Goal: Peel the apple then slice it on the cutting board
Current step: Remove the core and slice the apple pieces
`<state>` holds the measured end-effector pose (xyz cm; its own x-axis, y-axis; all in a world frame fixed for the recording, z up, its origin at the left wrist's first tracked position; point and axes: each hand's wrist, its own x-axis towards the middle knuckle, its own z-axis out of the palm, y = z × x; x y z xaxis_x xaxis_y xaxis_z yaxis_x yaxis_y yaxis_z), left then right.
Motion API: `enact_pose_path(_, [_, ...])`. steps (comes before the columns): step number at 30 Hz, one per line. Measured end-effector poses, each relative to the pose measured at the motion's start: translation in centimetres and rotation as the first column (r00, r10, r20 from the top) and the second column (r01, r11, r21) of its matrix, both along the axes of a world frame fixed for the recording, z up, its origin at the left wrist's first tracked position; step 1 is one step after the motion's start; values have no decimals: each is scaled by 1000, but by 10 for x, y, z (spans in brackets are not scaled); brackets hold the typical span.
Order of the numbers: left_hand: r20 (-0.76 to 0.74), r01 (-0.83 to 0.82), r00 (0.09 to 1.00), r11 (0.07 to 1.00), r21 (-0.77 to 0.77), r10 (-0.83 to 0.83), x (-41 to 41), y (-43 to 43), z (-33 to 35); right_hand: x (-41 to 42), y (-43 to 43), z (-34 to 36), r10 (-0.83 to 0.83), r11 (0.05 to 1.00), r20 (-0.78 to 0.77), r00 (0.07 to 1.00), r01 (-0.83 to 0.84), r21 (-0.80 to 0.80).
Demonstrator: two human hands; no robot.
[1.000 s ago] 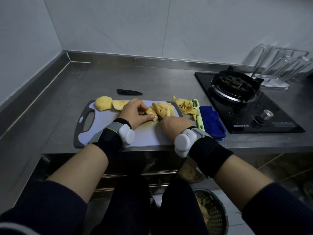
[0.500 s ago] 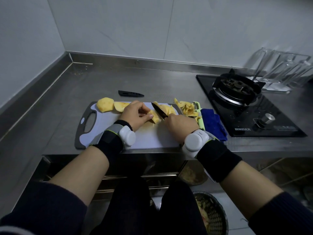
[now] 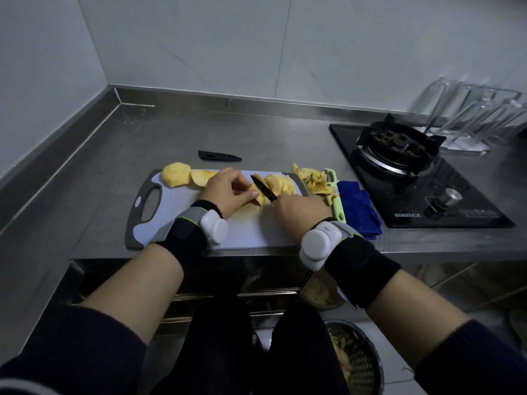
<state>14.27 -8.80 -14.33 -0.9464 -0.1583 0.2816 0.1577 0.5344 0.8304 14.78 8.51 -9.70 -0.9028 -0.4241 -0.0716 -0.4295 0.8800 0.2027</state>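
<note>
Head view shows the knife [image 3: 263,188] clear of the fruit again. A second ago its black blade was sunk out of sight among the cut slices [image 3: 281,183]; half a second ago it had come up, and now it sits over the apple piece [image 3: 257,196], just beside the left fingertips. That reads as one stroke finished and the blade reset for the next, so slicing is well under way and peeling looks done: bare yellow flesh everywhere, with peels [image 3: 313,181] heaped off the far right corner of the cutting board [image 3: 256,232], by a green peeler [image 3: 336,201]. The right hand [image 3: 299,212] is clenched round the knife handle. The left hand [image 3: 225,192] has curled fingers and thumb pinning the apple piece to the board. The knife's long axis runs on a diagonal, from the handle at the near right to the tip pointing away and to the left, and crosses the piece. Which way the piece itself runs is hard to tell, since the fingers and the blade cover most of it. A peeled half [image 3: 176,174] with a slice against it waits on the far left of the board, not yet cut down, so more strokes remain. The knife's black sheath [image 3: 219,156] lies on the worktop [image 3: 114,166] behind the board.
</note>
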Motion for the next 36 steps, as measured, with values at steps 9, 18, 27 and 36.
enact_pose_path(9, [6, 4, 1000, 1000, 0, -4, 0, -1, 0, -3, 1, -6, -65, 997, 155, 986, 58, 50])
enact_pose_path(18, [-5, 5, 1000, 999, -38, -5, 1, -1, -1, -10, -2, -1, -34, 996, 148, 988, 45, -78])
enact_pose_path(27, [0, -21, 1000, 1000, 22, 21, -1, -2, -2, -6, 6, -3, 5, 997, -71, 997, -10, -83])
enact_pose_path(36, [-5, -10, 1000, 1000, 25, 10, -1, -2, -2, 6, 5, 5, 30, 998, -54, 998, -32, -49])
